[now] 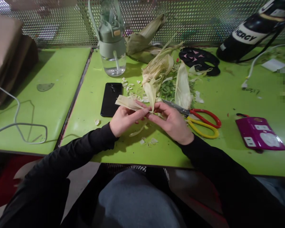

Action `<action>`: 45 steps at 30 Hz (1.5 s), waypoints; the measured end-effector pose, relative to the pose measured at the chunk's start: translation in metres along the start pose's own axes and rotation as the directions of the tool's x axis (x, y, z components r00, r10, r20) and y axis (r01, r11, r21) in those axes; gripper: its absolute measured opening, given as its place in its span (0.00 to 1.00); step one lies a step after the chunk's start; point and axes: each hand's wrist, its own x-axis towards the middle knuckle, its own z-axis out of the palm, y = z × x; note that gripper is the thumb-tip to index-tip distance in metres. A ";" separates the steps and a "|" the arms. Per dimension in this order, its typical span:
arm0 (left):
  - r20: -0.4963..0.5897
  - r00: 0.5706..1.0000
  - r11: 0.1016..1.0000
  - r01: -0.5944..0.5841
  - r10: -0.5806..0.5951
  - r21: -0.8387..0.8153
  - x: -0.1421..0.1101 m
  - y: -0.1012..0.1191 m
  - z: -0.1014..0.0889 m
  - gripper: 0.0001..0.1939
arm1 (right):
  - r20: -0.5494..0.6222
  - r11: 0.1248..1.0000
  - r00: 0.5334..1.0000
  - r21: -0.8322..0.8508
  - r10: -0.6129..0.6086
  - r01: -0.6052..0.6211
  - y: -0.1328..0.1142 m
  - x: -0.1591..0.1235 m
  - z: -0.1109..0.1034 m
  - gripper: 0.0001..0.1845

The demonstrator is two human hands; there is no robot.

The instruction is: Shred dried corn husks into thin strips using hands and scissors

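Note:
My left hand (pixel 129 117) and my right hand (pixel 171 122) meet over the green table, fingertips pinched together on pale dried corn husk (pixel 150 91). One strip of husk (pixel 127 102) sticks out to the left above my left hand; another piece stands up between the hands. Just where the pieces join is hidden by my fingers. Beyond my hands lie a bundle of dried husks (pixel 156 69), a broad single husk (pixel 183 87) and a tangle of green string-like strands (pixel 167 88). Scissors (pixel 204 123) with red and yellow handles rest beside my right hand.
A black phone (pixel 110 98) lies left of my hands, a water bottle (pixel 112 53) behind it. A black bottle (pixel 251 34) leans at back right; a purple device (pixel 261 134) sits below. Brown paper packages (pixel 7 53) and a grey cable (pixel 26 124) are left. Husk scraps lie around.

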 end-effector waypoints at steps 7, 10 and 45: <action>-0.015 0.996 0.993 -0.085 0.086 0.086 0.001 0.000 0.000 0.08 | -0.067 0.996 0.995 -0.054 -0.077 0.073 -0.003 -0.002 0.001 0.06; -0.002 0.997 0.994 -0.072 0.072 0.077 0.001 0.001 0.000 0.11 | -0.071 0.996 0.993 0.013 -0.090 0.092 -0.002 -0.003 0.002 0.05; 0.056 0.994 0.994 0.094 -0.091 -0.052 0.002 0.002 -0.004 0.12 | -0.123 0.935 0.992 0.353 0.032 0.013 0.014 0.004 0.001 0.10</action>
